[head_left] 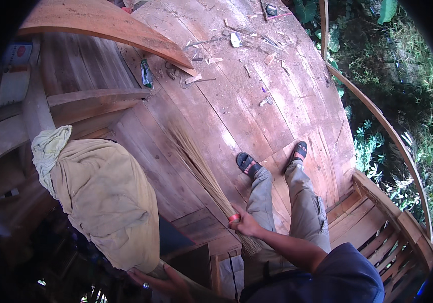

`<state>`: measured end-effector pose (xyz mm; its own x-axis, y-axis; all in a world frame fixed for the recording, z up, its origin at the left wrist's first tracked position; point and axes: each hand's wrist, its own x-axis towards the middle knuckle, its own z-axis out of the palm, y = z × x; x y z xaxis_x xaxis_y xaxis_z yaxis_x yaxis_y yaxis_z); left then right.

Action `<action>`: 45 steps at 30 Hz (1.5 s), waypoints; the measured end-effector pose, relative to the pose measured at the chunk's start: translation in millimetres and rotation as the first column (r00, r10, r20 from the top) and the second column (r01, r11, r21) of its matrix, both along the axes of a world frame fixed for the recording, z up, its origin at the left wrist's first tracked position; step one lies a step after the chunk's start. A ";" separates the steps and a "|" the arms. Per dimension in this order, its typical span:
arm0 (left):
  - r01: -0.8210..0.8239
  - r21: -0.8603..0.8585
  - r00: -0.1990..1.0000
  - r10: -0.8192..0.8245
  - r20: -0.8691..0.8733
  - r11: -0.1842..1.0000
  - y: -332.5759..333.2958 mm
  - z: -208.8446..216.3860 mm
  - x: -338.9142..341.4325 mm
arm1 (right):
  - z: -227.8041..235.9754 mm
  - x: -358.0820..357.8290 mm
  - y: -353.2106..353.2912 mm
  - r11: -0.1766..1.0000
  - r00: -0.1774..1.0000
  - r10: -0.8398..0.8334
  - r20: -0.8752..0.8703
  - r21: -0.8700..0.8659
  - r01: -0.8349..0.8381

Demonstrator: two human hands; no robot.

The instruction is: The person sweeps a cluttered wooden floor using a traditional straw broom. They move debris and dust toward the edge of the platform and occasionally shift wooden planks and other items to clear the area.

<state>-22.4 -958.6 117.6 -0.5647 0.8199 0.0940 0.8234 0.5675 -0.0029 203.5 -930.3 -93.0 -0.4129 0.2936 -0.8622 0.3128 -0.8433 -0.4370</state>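
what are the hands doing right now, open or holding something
Left hand: at the lower end of the cloth; open or closed can't be told.
Right hand: closed around the broom.

Daylight brightens a dusty plank floor. A thin rail runs along its right edge, with green foliage beyond; slatted woodwork stands lower right, a broad board upper left.

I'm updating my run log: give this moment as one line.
right hand: grips stick broom at red band | left hand: beside tan cloth | wooden floor: scattered debris
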 end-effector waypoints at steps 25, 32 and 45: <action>-0.031 -0.162 0.977 -0.005 -0.214 0.986 10.1 -4.0 14.1 | -70.0 320.8 129.4 0.962 0.961 0.266 -0.082 0.083 -0.259; -0.012 -0.172 0.975 -0.026 -0.218 0.985 11.8 -4.4 14.3 | -40.5 427.5 281.9 0.948 0.786 0.040 0.617 0.226 -0.226; -0.089 -0.471 0.991 0.126 0.048 0.878 97.4 16.7 156.5 | 10.4 425.2 342.6 0.894 0.677 0.047 0.735 0.272 -0.357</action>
<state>134.1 -861.2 134.3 -0.6420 0.6919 -0.3303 0.7657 0.6008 -0.2297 628.7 -587.7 -82.7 0.1707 0.6275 -0.7597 0.7941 -0.5440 -0.2710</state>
